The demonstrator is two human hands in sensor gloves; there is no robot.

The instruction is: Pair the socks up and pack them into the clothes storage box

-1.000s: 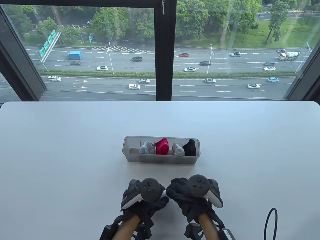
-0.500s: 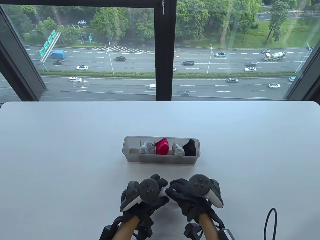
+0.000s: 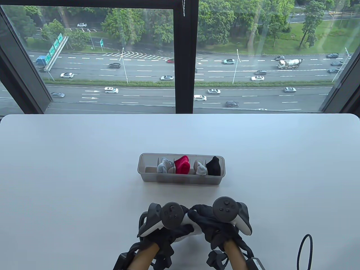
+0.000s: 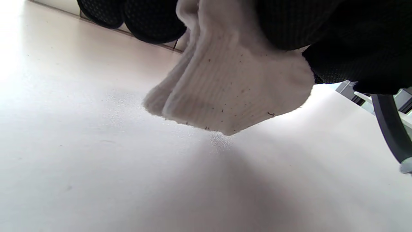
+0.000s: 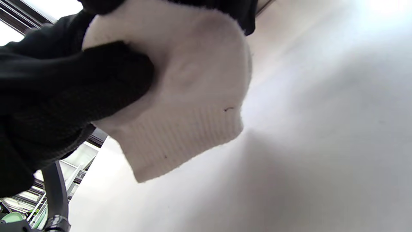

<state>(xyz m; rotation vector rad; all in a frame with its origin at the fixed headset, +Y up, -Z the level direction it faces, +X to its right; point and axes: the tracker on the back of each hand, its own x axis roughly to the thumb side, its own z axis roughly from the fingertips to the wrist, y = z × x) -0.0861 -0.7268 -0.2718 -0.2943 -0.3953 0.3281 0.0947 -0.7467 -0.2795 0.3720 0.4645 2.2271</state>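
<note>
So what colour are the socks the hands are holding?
White socks, clearest in the left wrist view.

You've got a plain white desk (image 3: 70,157) with rounded far corners, pushed up against the window. Sitting right on it, around the middle, is a clear divided storage box (image 3: 181,180), long side facing you. Its leftmost slot looks empty; the others hold a grey sock bundle (image 3: 164,166), a red one (image 3: 182,164), another grey-white one (image 3: 200,168) and a black one (image 3: 214,166). At the near right edge a black cable loop (image 3: 305,250) pokes up. The desk surface shows faint specks in your wrist views.
</note>
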